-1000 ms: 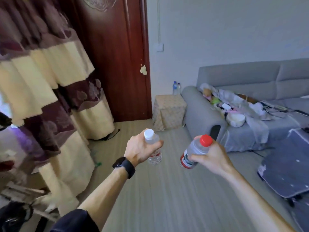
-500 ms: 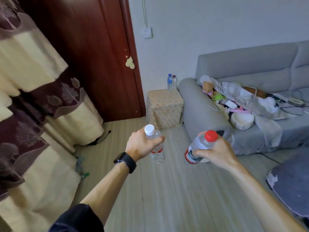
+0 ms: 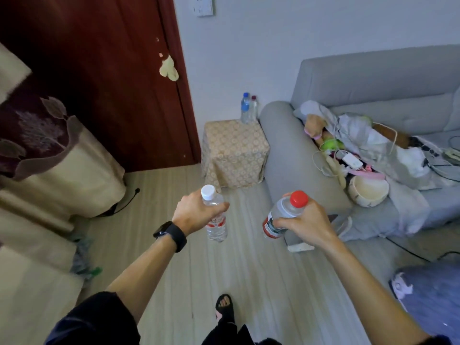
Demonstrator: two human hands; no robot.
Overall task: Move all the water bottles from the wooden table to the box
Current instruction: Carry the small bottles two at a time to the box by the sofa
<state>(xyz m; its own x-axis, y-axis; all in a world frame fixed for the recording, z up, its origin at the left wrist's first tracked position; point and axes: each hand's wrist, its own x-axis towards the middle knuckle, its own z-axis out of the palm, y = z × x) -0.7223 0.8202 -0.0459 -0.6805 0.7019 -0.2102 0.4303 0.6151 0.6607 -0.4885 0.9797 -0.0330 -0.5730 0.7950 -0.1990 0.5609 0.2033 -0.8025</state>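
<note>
Both hands held loads mid-carry: left hand (image 3: 196, 212) gripped a white-capped water bottle (image 3: 217, 229), right hand (image 3: 307, 226) a red-capped water bottle (image 3: 280, 216), above the floor (image 3: 249, 282). Next probably called for reaching the box, which was not in view.

The 2 arms stretch forward. The left hand (image 3: 196, 211), a black watch (image 3: 171, 234) on its wrist, grips a white-capped bottle (image 3: 216, 230) upright; the right hand (image 3: 308, 226) grips a tilted red-capped bottle (image 3: 283, 210).
</note>
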